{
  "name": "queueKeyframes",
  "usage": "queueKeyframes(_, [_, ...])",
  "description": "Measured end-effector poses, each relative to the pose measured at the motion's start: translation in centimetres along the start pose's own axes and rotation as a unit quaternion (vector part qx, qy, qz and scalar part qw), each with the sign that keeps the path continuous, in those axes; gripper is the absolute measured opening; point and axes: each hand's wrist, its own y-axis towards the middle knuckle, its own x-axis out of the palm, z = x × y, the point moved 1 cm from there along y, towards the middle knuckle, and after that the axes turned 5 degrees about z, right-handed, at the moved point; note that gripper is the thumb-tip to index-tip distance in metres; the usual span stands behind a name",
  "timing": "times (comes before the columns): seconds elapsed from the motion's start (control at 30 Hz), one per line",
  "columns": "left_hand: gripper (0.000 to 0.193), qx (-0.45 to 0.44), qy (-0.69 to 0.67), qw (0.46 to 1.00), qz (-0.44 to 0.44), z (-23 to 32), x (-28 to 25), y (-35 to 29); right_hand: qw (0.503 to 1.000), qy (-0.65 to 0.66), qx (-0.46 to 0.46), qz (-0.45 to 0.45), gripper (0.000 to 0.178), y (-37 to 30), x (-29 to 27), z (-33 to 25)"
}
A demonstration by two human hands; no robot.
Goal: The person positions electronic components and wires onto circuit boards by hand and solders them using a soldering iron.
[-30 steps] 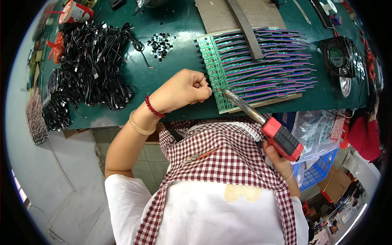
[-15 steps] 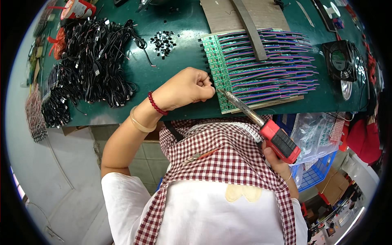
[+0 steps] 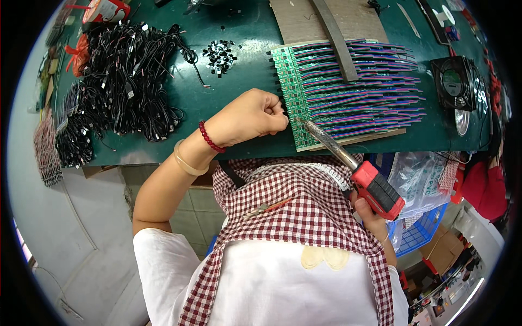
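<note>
My left hand (image 3: pixel 260 115) is closed in a pinch beside the left edge of a green circuit board panel (image 3: pixel 293 98). Whatever sits between its fingertips is hidden. Small black connectors (image 3: pixel 276 73) line that edge of the panel. In my right hand (image 3: pixel 371 217) is a soldering iron (image 3: pixel 375 187) with a red and black handle. Its metal barrel slants up to the left, and the tip is over the lower part of the panel, near the left fingertips; contact cannot be made out. Bundles of multicoloured wires (image 3: pixel 364 100) run rightward from the panel.
A grey metal bar (image 3: pixel 334 41) lies across the wires and a wooden board (image 3: pixel 293 22). Loose black connectors (image 3: pixel 220 57) form a pile. Black cables (image 3: pixel 130 81) are heaped at left, below a red-and-white cup (image 3: pixel 106 11). At right stand a black fan (image 3: pixel 452 81) and a blue basket (image 3: pixel 421 233).
The soldering iron has shifted slightly to the right, its tip drawing a little away from the left fingertips. My left hand keeps its pinch at the panel's edge.
</note>
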Motion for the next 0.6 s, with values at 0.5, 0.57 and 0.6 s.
queueKeyframes(0.5, [0.015, 0.017, 0.027, 0.999, 0.005, 0.5, -0.3, -0.5, 0.998, 0.047, 0.001, 0.043, 0.020, -0.1, -1.0, 0.7])
queueKeyframes(0.57, [0.015, 0.026, 0.044, 0.999, 0.001, 1.1, -0.8, -0.8, 0.998, 0.046, -0.051, 0.004, 0.047, -0.2, -1.0, 1.4])
queueKeyframes(0.6, [0.015, 0.063, 0.119, 0.991, 0.016, 1.6, -1.3, -0.9, 0.997, 0.047, -0.053, 0.006, 0.047, -0.1, -1.0, 1.1])
